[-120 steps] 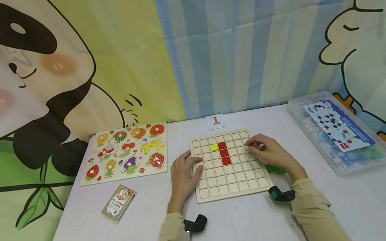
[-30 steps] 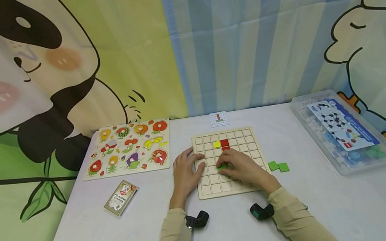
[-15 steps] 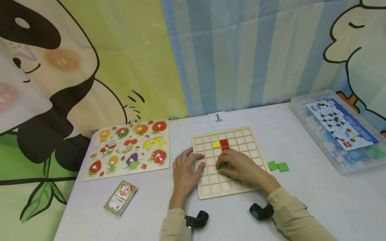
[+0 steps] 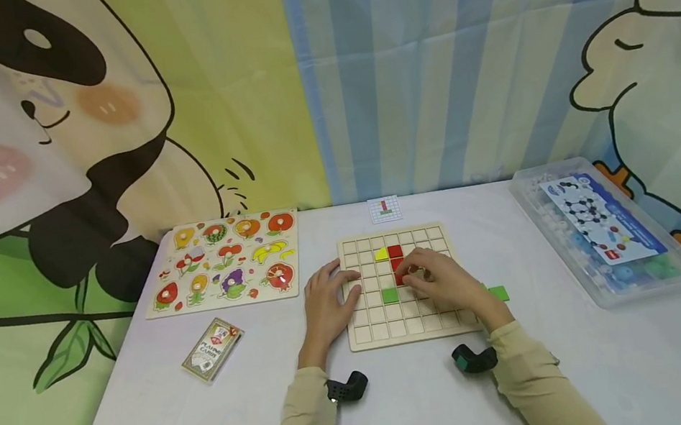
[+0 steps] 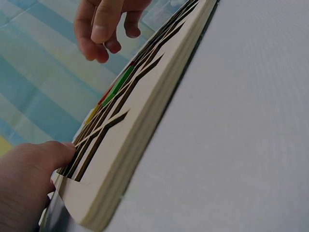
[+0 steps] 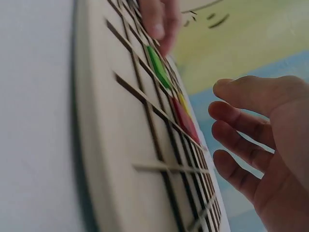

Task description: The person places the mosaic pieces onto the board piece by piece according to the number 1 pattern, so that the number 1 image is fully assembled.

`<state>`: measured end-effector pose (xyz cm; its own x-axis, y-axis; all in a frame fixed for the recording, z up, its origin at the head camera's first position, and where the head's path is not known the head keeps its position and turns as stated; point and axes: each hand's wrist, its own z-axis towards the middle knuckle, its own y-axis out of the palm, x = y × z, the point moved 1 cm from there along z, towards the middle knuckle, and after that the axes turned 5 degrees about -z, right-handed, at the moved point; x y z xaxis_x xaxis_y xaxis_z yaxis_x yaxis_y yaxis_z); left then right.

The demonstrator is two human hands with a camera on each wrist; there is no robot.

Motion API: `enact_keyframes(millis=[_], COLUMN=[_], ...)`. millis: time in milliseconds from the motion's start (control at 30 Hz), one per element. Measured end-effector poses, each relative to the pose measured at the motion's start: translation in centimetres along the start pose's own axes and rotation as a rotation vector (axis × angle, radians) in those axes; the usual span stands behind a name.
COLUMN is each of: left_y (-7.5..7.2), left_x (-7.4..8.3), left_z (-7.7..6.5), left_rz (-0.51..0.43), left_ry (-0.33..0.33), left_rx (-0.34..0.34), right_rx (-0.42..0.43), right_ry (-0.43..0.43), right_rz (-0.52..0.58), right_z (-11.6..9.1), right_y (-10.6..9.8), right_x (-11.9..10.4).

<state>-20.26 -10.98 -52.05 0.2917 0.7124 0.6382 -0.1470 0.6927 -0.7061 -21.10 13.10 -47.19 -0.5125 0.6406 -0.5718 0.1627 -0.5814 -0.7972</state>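
My left hand rests at the left edge of the wooden grid board, its thumb touching the rim in the left wrist view. Over the board's right half hovers my right hand, fingers loosely bent and nothing between them; the right wrist view shows its fingertips apart from the tiles. A green square tile lies in a cell just below and left of a column of red tiles. Beside the top red tile is a yellow tile with one cut corner. The right hand partly covers the lower red tiles.
Right of the board lies a loose green tile, another mostly hidden behind the right hand. A small pattern card lies behind the board. Left are a fruit puzzle board and playing-card box; right, a clear plastic case.
Four seconds ago my right hand was at the board's right edge. It then held the green tile at its cell; now it has let go and moved up and right. My left hand stayed put.
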Motion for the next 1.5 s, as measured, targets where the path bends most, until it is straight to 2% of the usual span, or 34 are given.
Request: enact_keyframes(millis=[167,367,667,833,1000,1200,1333,1500], left_y=[0.0,0.0,-0.1,0.0,0.0,0.1,0.0,0.0], left_x=[0.0,0.0,-0.1,-0.3,-0.2,0.0,0.0,0.0], left_z=[0.0,0.0,0.0,-0.1,-0.1,0.0,0.0,-0.1], left_rz=[-0.010,-0.011,-0.022,-0.022,-0.032,-0.030,-0.026,-0.032], left_ry=[-0.007,-0.006,-0.010,-0.001,0.007,0.010,0.009,0.003], left_rx=[-0.008,-0.011,-0.006,0.007,0.005,0.006,0.010,0.005], right_rx=[0.011,0.009,-0.091,-0.110,-0.203,-0.332,-0.356,-0.278], right_ry=[0.054,0.150,0.272,0.366,0.427,0.552,0.570,0.526], right_rz=[0.038,0.033,0.025,-0.012,0.019,0.086,0.083,0.047], right_z=[-0.9,-2.1,-4.0,-4.8,-5.8,-6.6,-6.5,-5.9], right_y=[-1.9,-3.5,-5.6,-6.3,-7.3,-8.2,-7.9,-7.1], right_x=[1.5,3.3,5.5,6.4,6.7,6.0,5.8,6.1])
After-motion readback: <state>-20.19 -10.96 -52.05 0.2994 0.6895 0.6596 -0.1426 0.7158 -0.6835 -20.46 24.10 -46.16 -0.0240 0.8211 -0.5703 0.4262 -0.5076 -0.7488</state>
